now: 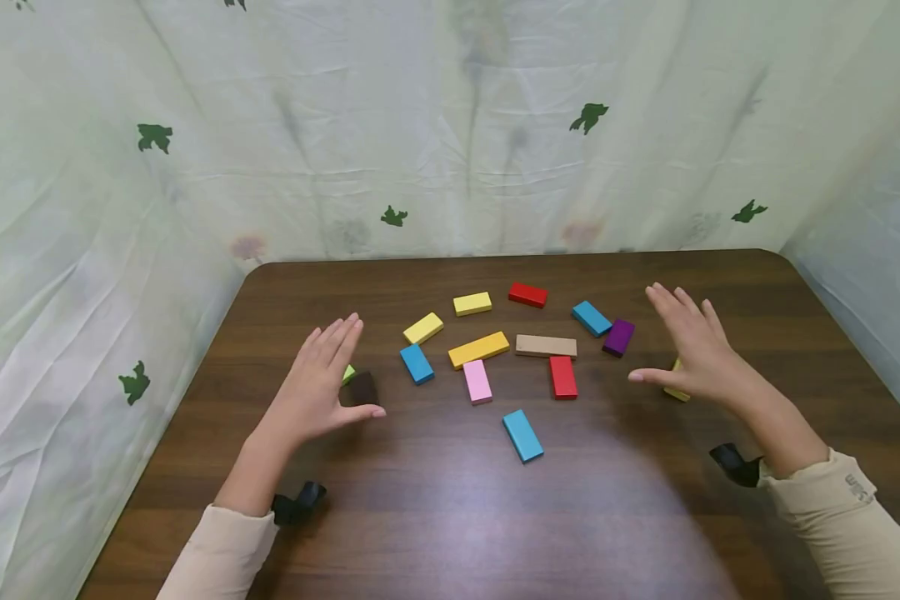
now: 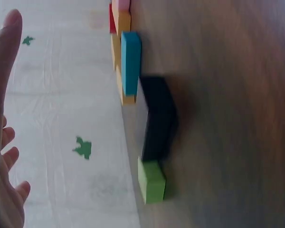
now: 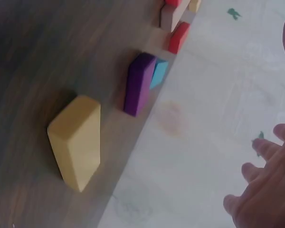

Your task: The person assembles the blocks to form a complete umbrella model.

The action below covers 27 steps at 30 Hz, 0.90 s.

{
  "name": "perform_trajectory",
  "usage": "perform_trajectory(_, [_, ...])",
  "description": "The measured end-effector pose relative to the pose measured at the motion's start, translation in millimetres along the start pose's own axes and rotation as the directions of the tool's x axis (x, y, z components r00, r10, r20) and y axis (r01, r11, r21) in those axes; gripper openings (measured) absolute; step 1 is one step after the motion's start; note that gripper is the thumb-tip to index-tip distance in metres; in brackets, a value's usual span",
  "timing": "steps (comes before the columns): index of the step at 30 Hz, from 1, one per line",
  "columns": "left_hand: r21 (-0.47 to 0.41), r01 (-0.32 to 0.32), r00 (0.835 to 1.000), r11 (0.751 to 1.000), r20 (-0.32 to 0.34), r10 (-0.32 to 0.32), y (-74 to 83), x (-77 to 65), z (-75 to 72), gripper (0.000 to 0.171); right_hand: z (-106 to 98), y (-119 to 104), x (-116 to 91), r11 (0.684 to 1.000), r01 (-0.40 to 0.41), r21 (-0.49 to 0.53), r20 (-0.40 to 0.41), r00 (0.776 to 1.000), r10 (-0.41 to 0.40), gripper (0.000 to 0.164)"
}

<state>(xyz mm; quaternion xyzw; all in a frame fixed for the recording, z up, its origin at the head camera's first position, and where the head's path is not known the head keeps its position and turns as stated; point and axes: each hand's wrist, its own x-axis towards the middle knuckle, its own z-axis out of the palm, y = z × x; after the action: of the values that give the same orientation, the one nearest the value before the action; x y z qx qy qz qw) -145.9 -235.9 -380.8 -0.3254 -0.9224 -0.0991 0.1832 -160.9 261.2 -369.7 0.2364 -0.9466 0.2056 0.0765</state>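
Both hands hover over a table with spread fingers, holding nothing. The left hand [image 1: 315,383] is above a black block [image 1: 363,388] and a green block [image 2: 152,183], which it partly hides in the head view. Over on the right, the right hand [image 1: 693,350] covers most of a yellow block [image 3: 78,140]; a purple block [image 1: 618,337] lies just left of it. Between the hands lie blue blocks [image 1: 522,436], red blocks [image 1: 563,377], a pink block [image 1: 477,382], a tan block [image 1: 546,346], an orange-yellow block [image 1: 479,350] and pale yellow blocks [image 1: 423,328].
The brown wooden table [image 1: 435,533] ends at a far edge in front of a pale curtain [image 1: 435,108] with green leaf shapes. More curtain hangs at the left and right sides. Dark straps [image 1: 300,503] sit at both wrists below light sleeves.
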Motion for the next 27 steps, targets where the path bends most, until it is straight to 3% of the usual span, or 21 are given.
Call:
perform_trajectory(6, [-0.087, -0.058, 0.996, 0.995, -0.075, 0.052, 17.5, 2.8, 9.4, 0.11, 9.9, -4.4, -0.3, 0.994, 0.054, 0.091, -0.017, 0.998, -0.053, 0.109])
perform_trajectory(10, [-0.133, -0.068, 0.995, 0.989, -0.082, 0.057, 29.6, 3.1, 15.3, 0.112, 16.5, -7.5, 0.3, 0.983, 0.064, 0.17, -0.003, 0.998, -0.065, 0.107])
perform_trajectory(18, [-0.22, -0.014, 0.998, 0.975, -0.055, 0.002, 54.4, 2.0, 25.1, 0.116, 29.6, -16.5, -1.2, 0.959, -0.013, 0.283, 0.063, 0.998, -0.005, 0.106])
perform_trajectory(27, [-0.334, 0.008, 0.999, 0.942, -0.038, -0.022, 76.1, 1.0, 39.1, 0.111, 47.6, -21.1, -1.2, 0.95, -0.006, 0.312, 0.068, 0.998, -0.017, 0.097])
